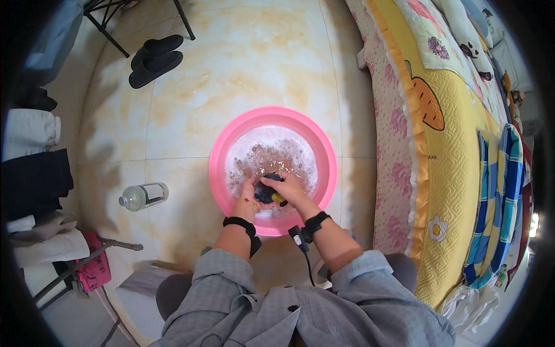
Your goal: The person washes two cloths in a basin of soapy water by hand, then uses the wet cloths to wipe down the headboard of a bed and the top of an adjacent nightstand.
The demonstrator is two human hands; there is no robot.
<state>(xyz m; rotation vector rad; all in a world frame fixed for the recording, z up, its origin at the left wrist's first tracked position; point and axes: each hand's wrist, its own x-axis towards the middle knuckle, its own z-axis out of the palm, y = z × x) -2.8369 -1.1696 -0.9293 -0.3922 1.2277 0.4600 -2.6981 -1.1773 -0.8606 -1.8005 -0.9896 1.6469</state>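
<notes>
A pink plastic basin stands on the floor in front of me, with foamy, brownish soapy water inside. Over its near half I hold a wet dark cloth item with a yellow patch; its exact kind is hard to tell. My left hand cups it from the left and below. From the right, my right hand grips it with the thumb across the top. Black straps circle both wrists, and a small device with a cable hangs by the right one.
A clear bottle lies on the tiled floor to the left. Black slippers sit farther off near a metal-legged stand. A bed with a yellow quilt runs along the right. Clothes hang at the left beside a metal rack.
</notes>
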